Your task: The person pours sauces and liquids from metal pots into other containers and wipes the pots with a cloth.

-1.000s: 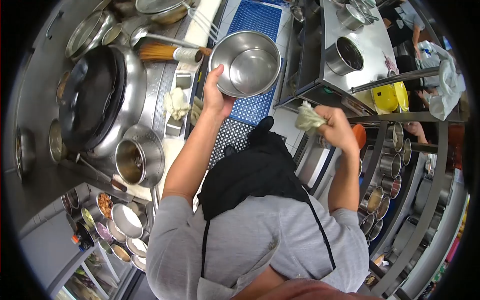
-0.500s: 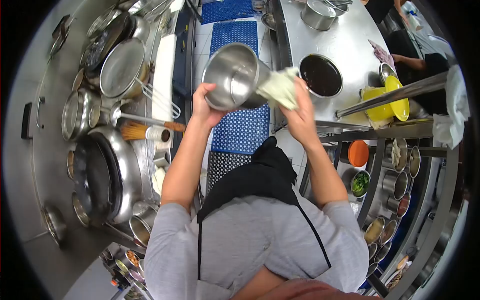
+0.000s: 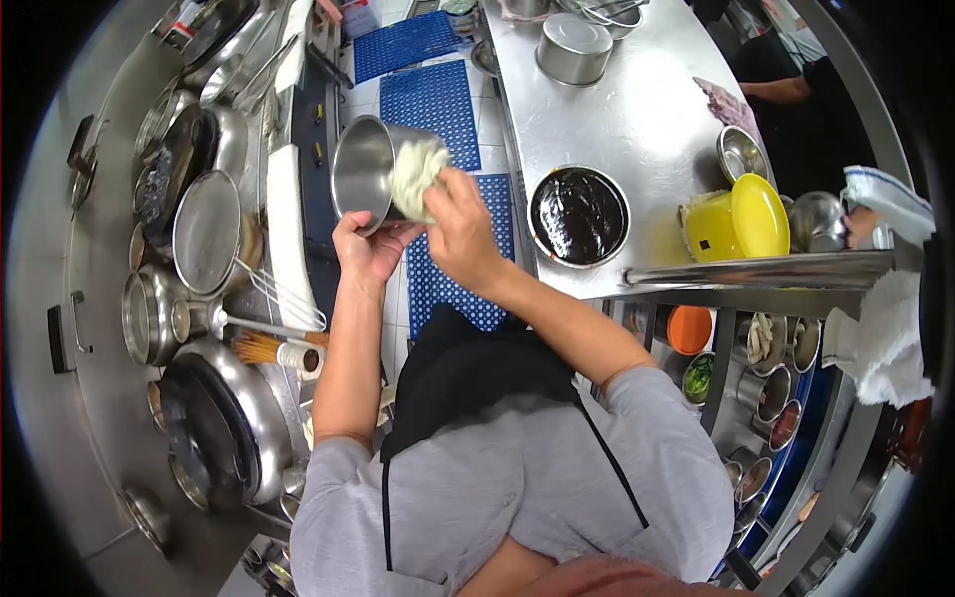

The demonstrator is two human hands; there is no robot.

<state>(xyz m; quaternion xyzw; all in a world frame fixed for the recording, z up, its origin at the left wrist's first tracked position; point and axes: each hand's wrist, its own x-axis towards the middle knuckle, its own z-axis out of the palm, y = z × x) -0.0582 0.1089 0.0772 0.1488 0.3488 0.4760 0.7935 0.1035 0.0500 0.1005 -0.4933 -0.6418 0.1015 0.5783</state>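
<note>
My left hand grips a shiny steel pot by its lower rim, thumb at the edge. The pot is tilted, its mouth facing left, and I see into its bare inside. Bunched in my right hand is a pale cloth, which lies against the pot's right side. Both hands are in front of my black apron, over the floor mats. To the right, a round steel container of dark, glossy liquid stands on the steel table.
A wok, a sieve and a whisk crowd the left stove side. On the steel table stand a lidded pot and a yellow container. Shelves with food tins are at right. Another person's arm shows behind the table.
The pot, both hands and the cloth have shifted left in the view. My right hand has brought the cloth across to the pot's near right side. The view has turned somewhat.
</note>
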